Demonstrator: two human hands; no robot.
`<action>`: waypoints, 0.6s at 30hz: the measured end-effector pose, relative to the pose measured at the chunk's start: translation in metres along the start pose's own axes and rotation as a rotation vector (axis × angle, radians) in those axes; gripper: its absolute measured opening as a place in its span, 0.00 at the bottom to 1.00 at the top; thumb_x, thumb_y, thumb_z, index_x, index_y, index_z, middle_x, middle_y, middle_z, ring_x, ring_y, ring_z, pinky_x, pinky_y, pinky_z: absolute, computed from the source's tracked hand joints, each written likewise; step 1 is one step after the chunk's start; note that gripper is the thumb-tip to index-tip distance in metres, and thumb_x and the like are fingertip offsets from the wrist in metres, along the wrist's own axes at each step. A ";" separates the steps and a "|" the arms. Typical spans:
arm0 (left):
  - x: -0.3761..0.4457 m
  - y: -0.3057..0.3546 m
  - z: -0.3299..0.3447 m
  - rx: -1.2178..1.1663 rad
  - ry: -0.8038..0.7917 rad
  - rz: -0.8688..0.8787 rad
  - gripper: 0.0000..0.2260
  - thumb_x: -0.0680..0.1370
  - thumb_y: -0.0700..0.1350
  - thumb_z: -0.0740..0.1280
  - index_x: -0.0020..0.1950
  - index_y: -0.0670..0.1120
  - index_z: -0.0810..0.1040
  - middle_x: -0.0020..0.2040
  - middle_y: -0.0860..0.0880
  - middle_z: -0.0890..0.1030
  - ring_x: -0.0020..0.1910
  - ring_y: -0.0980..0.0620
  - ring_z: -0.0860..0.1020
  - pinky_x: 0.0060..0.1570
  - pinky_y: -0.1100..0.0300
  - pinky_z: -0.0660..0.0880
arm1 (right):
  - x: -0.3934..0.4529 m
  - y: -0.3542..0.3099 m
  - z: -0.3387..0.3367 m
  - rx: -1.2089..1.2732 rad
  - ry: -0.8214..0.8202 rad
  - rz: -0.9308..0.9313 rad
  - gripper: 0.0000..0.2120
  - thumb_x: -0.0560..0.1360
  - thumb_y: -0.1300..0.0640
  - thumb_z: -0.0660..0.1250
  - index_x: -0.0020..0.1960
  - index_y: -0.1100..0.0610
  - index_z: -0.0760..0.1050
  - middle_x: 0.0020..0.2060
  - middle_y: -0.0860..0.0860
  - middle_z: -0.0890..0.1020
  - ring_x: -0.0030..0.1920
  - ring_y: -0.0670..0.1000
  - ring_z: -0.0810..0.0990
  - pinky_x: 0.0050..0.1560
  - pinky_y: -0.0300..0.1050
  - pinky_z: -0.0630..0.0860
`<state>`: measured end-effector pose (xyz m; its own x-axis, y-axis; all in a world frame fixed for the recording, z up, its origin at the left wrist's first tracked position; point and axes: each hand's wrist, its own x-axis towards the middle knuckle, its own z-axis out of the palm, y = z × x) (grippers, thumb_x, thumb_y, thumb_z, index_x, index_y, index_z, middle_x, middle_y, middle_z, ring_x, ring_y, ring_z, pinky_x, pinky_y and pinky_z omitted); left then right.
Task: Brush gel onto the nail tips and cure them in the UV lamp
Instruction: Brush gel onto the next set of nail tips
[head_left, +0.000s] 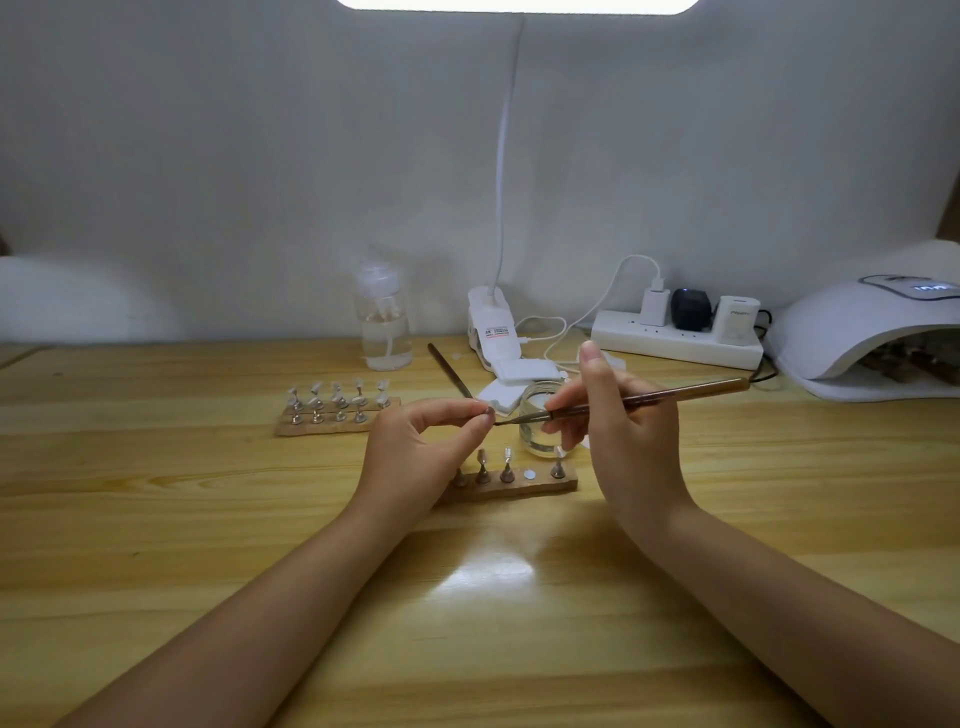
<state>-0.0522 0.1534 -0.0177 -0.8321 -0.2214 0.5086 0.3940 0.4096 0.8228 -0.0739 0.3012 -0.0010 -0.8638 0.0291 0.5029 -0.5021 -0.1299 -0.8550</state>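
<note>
1. The left hand (415, 457) hovers above the wooden worktop (208, 519), thumb and forefinger curled together and pinching a small nail tip (488, 413) at their ends; whether a metal stand hangs below the tip is hidden by the fingers.
2. The right hand (618, 431) grips a brown-handled gel brush (649, 397) like a pen, its forefinger raised straight up and its other fingers curled round the shaft.
3. The brush lies almost level, handle pointing to the right, and its dark bristle end touches the pinched nail tip just right of the left fingertips.
4. Directly below both hands lies a wooden holder strip (519, 486) with small metal stands bearing clear nail tips; one round spot (529, 474) on it shows no stand.
5. The left palm covers the strip's left end.
6. A small glass jar (540, 415) of clear liquid stands just behind the strip, partly hidden by the right fingers.
7. A second wooden holder (332, 415) with two rows of stands sits farther left, well apart from the hands.
8. The white UV lamp (857, 332) rests at the far right edge, its display lit, with holders dimly visible inside its opening.
9. Behind the jar are white pads (519, 376), a spare tool (449, 369), a clip lamp (488, 322), a pump bottle (384, 322) and a power strip (675, 343).
</note>
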 end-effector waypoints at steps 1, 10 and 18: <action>0.000 0.000 0.000 -0.006 0.002 -0.002 0.10 0.70 0.40 0.72 0.38 0.56 0.80 0.34 0.64 0.80 0.40 0.69 0.78 0.40 0.79 0.70 | 0.000 0.000 0.000 0.005 0.005 0.002 0.21 0.78 0.54 0.58 0.30 0.61 0.77 0.22 0.50 0.78 0.23 0.44 0.75 0.28 0.33 0.72; 0.001 0.000 0.000 0.015 0.001 0.034 0.09 0.72 0.41 0.70 0.44 0.56 0.81 0.40 0.63 0.80 0.45 0.68 0.78 0.45 0.77 0.70 | 0.003 0.001 -0.001 -0.019 0.034 -0.030 0.18 0.78 0.53 0.59 0.31 0.55 0.77 0.26 0.50 0.80 0.25 0.43 0.75 0.31 0.32 0.73; 0.000 -0.001 0.001 0.080 -0.062 0.084 0.07 0.74 0.40 0.67 0.47 0.52 0.80 0.40 0.62 0.80 0.45 0.70 0.77 0.45 0.78 0.69 | 0.004 0.001 0.002 -0.071 -0.060 -0.127 0.15 0.73 0.47 0.58 0.33 0.52 0.78 0.27 0.50 0.79 0.28 0.41 0.75 0.32 0.32 0.71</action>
<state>-0.0526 0.1543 -0.0188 -0.8209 -0.1295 0.5562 0.4329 0.4940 0.7540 -0.0776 0.2994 -0.0002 -0.7903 -0.0190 0.6124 -0.6106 -0.0583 -0.7898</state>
